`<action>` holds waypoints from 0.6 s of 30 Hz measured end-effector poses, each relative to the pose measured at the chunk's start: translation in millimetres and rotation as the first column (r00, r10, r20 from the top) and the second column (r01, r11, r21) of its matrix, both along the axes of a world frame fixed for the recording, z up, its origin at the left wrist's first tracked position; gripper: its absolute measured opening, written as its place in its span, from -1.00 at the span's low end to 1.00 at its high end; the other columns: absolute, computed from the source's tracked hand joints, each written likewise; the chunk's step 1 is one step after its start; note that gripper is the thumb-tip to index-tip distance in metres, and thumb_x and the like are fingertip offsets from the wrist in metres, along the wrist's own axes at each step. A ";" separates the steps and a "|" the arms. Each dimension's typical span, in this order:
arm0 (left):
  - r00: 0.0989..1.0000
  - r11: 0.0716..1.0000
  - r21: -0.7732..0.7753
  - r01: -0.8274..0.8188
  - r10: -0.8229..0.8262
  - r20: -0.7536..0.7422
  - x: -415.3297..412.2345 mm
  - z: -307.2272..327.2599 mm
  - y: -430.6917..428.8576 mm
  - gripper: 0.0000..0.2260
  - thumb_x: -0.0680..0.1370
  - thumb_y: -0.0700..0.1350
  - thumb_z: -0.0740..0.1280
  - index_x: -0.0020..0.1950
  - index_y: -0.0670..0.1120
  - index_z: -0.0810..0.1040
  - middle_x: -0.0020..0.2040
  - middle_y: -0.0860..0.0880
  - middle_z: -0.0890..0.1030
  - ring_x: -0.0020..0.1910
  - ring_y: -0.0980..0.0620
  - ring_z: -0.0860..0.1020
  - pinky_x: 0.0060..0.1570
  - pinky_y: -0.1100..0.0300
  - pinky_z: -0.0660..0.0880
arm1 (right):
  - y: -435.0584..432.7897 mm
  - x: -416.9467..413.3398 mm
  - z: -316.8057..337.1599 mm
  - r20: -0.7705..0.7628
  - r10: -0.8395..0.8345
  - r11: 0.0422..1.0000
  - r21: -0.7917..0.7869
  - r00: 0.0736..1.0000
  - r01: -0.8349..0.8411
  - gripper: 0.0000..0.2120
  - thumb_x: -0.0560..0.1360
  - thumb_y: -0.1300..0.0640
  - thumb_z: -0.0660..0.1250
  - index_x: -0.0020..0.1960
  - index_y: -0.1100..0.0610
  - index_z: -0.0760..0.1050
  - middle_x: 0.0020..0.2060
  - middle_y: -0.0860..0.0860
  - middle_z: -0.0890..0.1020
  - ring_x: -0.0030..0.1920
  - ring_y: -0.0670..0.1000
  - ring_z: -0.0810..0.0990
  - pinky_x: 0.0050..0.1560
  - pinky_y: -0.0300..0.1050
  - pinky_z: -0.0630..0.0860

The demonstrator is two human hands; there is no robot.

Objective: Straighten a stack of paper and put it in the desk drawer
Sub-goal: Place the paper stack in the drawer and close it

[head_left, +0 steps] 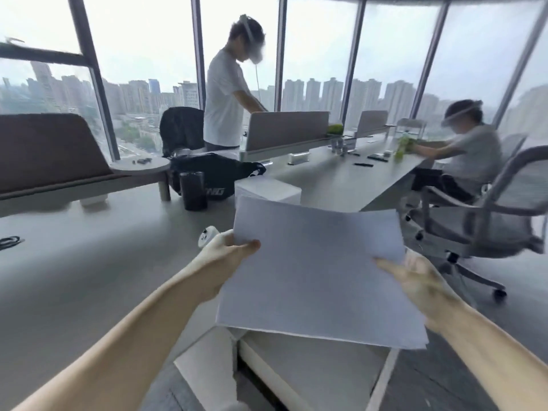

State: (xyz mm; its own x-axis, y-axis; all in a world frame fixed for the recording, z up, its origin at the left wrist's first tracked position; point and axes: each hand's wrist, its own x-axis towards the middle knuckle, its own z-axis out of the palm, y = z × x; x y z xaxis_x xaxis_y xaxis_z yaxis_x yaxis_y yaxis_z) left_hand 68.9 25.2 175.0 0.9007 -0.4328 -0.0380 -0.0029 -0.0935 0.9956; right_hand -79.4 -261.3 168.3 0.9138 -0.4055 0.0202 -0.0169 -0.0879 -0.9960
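Grip, left hand (229, 247): closed on the left edge of the stack of white paper sheets (317, 274), thumb lying on top, remaining fingers hidden beneath.
Grip, right hand (415, 280): blurred; thumb pressed on the stack's right edge, fingers under it, so it appears to be pinching the sheets.
Task item: stack of white paper sheets, held level in the air between both hands, clear of the desk, directly above the open drawer.
Container: pale grey pulled-out desk drawer (299, 378), below the stack; the visible part of its floor shows nothing in it, the far part is covered by the paper.
Carrier: long light grey desk (89, 277), running from the left edge towards the far right corner.
Second paper item: thick white ream-like block of paper (267, 188), resting on the desk beyond the held stack.
Writing: black fabric bag (219, 173) on the desk, white letters ending "NG" legible; the rest is hidden.
Vessel: dark cylindrical tumbler (193, 189), upright just in front of the bag; contents cannot be told.
Small item: white rounded device (207, 235), on the desk just beside the left hand.
Cable: black coiled cord (9, 242), at the desk's left edge.
Seating: grey mesh office chair (489, 209), right of the desk.
Persons: one standing in a white shirt (222, 99), one seated at the far right end (471, 155).
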 end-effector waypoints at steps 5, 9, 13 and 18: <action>0.984 0.967 0.190 0.170 -0.156 -0.088 -23.5 -61.0 -96.9 -0.72 0.42 -0.06 0.37 0.07 -0.12 0.71 0.14 -0.30 0.72 0.05 -0.33 0.71 0.14 -0.32 0.57 | -61.6 -62.1 -46.9 -0.275 -0.129 0.989 0.036 0.953 0.144 -0.81 0.63 0.23 0.30 0.18 0.26 0.60 -0.04 0.20 0.79 -0.11 0.20 0.80 -0.19 0.02 0.68; 0.974 0.900 0.375 0.221 -0.185 -0.130 -22.3 -106.1 -124.6 -0.71 0.38 -0.07 0.34 0.01 -0.16 0.71 0.06 -0.24 0.76 0.05 -0.27 0.73 0.10 -0.27 0.63 | -77.2 -76.2 -80.0 -0.461 -0.137 0.988 0.001 0.877 0.155 -0.79 0.62 0.28 0.29 0.21 0.25 0.61 -0.02 0.15 0.80 0.02 0.22 0.76 -0.01 0.07 0.64; 0.993 0.811 0.572 0.119 -0.111 -0.049 -12.7 -134.3 -139.8 -0.74 0.45 -0.06 0.40 0.07 -0.16 0.58 0.07 -0.17 0.73 0.05 -0.18 0.72 -0.05 -0.04 0.65 | -83.8 -71.1 -111.6 -0.548 -0.130 0.984 0.033 0.826 0.176 -0.77 0.62 0.33 0.25 0.21 0.23 0.59 0.03 0.16 0.79 0.07 0.24 0.74 0.14 0.16 0.62; 0.876 0.667 0.744 -0.031 -0.341 0.342 1.6 -154.8 -129.3 -0.49 0.60 -0.10 0.36 0.53 -0.14 0.36 0.48 -0.09 0.43 0.46 -0.09 0.45 0.43 0.09 0.38 | -81.1 -48.6 -122.0 -0.539 -0.190 0.962 0.063 0.820 0.264 -0.83 0.62 0.39 0.23 0.13 0.26 0.55 0.00 0.19 0.73 -0.04 0.21 0.71 -0.18 0.01 0.63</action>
State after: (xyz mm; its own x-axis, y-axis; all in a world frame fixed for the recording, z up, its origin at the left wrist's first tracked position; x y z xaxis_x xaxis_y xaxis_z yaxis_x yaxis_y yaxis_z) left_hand 70.5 -104.1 20.1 0.8204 -0.5707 -0.0361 -0.4793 -0.7207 0.5010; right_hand -128.1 -342.4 46.3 0.6527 -0.5677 -0.5016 -0.5423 0.1122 -0.8327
